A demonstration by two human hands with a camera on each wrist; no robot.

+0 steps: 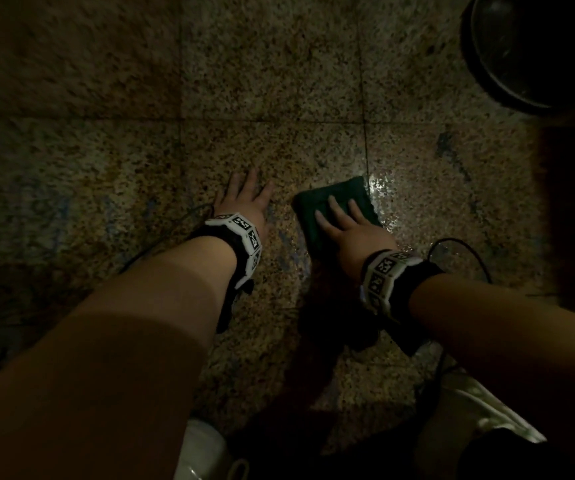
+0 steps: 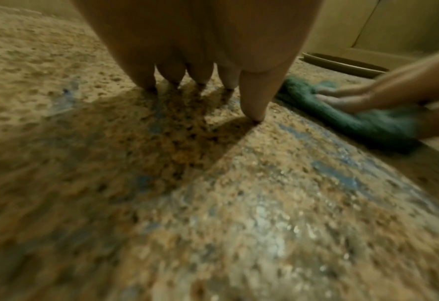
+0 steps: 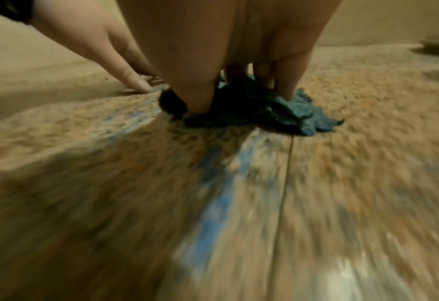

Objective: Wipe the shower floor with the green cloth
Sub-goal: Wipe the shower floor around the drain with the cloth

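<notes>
Cloth (image 1: 334, 206), green and folded into a rough rectangle, is laid flat on the speckled stone floor (image 1: 262, 81), directly beneath the right hand (image 1: 355, 230). It is pressed down by that hand's straight fingers (image 1: 334, 207), which lie across its near half, while its far edge and left side stick out past the fingertips. In the right wrist view the cloth (image 3: 277, 110) is seen bunched under the fingers, with the thumb (image 3: 197, 101) planted on its left end. A tile joint (image 1: 364, 140) is met by the cloth's right edge, and a wet sheen (image 1: 386, 188) is seen on the floor just beyond it.

The left hand (image 1: 244, 202) is set just to the left of the cloth, apart from it, with its fingers spread and straight and their tips planted on the bare floor (image 2: 84, 101). Bluish streaks (image 2: 341, 179) are seen on the stone between the two hands. A dark round bucket (image 1: 535, 50) is stood well apart at the far right.
</notes>
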